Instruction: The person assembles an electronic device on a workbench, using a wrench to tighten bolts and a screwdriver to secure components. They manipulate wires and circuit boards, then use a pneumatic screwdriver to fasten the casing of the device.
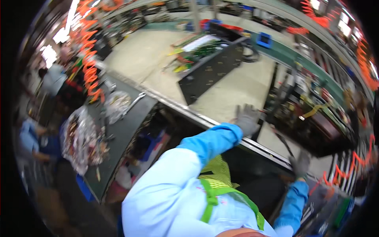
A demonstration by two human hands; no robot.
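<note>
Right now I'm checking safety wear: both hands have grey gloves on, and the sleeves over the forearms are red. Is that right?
Not quite: the sleeves are bright blue, not red, as the head view shows. The left hand and right hand do have grey gloves on.

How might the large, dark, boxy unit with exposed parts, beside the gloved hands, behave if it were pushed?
The boxy unit would probably feel stiff and rather heavy, given its bulk and crowded parts. It looks broad, so it may slide sooner than tip. The thin yellow strip across it seems slender enough to bend or snag.
</note>
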